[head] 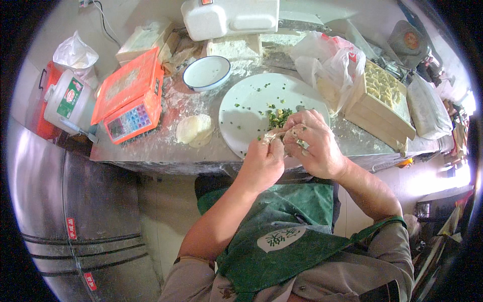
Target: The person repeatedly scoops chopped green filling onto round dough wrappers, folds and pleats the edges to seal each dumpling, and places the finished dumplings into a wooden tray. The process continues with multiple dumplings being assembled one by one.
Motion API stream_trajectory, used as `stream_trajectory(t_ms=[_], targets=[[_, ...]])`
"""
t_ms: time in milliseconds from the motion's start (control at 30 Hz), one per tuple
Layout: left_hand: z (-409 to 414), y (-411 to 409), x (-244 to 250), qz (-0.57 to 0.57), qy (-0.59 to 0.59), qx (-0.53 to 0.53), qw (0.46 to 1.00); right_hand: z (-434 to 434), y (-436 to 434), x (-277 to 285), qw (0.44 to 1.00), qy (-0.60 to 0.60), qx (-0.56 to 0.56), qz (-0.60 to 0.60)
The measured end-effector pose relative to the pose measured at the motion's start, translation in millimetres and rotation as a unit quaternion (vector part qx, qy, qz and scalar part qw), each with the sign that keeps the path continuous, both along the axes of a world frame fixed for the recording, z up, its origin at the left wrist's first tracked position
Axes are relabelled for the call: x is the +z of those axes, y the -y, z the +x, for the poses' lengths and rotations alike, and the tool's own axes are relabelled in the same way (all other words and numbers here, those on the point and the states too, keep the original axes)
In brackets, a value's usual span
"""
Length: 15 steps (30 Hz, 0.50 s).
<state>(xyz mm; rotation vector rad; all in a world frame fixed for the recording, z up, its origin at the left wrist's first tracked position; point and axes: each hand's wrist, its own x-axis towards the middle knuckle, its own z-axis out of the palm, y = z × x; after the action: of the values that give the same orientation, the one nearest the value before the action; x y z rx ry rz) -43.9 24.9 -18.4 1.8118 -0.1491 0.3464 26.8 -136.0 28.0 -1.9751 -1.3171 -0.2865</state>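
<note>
My left hand [266, 162] and my right hand [319, 149] meet over the near edge of a large white plate [241, 109]. Their fingers pinch a dough wrapper [277, 133] between them; most of it is hidden behind the fingers. Green flecks and flour cling to my right hand, and something pale shows between its lower fingers, too covered to name. Just beyond the fingers, a small heap of chopped green filling [277, 117] lies on the plate, with bits scattered around it. Left of the plate, a few flat round dough wrappers [194, 129] overlap on the floury worktop [166, 149].
An enamel bowl [206, 72] stands behind the wrappers. Farther left are an orange scale [128, 96] and a white tub [69, 100]. A plastic bag [324, 64] and a wooden box [377, 115] topped with dumplings [383, 85] flank the plate's right. A white machine [230, 19] stands behind.
</note>
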Motion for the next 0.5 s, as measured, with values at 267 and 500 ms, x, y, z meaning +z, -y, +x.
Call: stream_trajectory(t_ms=[267, 500], targets=[[3.2, -9.2, 10.2, -0.397, -0.22, -0.132, 0.881, 0.0, -10.3, 2.3, 0.999, -0.018, -0.008, 0.036], [2.1, -3.1, 39.3, -0.454, -0.249, -0.097, 0.85, 2.0, -11.1, 3.7, 0.999, -0.021, 0.0, 0.036]])
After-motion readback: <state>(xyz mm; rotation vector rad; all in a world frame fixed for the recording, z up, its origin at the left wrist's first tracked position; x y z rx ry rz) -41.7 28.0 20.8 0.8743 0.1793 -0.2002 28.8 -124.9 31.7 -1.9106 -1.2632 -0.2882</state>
